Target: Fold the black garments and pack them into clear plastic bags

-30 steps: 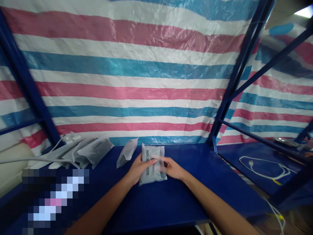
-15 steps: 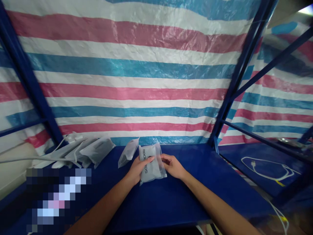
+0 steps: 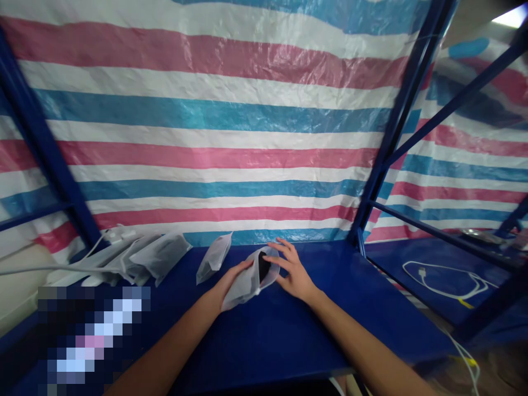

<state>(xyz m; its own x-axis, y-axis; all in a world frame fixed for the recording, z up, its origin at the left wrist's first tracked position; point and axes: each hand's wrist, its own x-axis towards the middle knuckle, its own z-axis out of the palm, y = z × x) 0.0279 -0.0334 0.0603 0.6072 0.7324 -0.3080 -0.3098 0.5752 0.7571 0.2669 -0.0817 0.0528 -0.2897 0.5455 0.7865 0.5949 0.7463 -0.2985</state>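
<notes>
A frosted plastic bag [image 3: 243, 287] is tilted above the blue table, its mouth gaping toward the right. Something black [image 3: 263, 267] shows inside that mouth. My left hand [image 3: 225, 283] grips the bag along its left side, thumb on top. At the bag's opening, my right hand [image 3: 292, 272] has its fingers spread, with fingertips at the rim and by the black item; it grips nothing that I can see.
Another frosted bag [image 3: 214, 257] stands just left of the hands. Several more bags [image 3: 160, 256] lean at the left, beside a power strip [image 3: 119, 235] and grey cable. Blue frame posts [image 3: 371, 187] flank the table [image 3: 322, 330]. A coiled white cable [image 3: 445, 291] lies at the right.
The held bag has turned, so its printed face no longer shows and its mouth has opened, revealing the black item. My right hand's fingers have spread and risen.
</notes>
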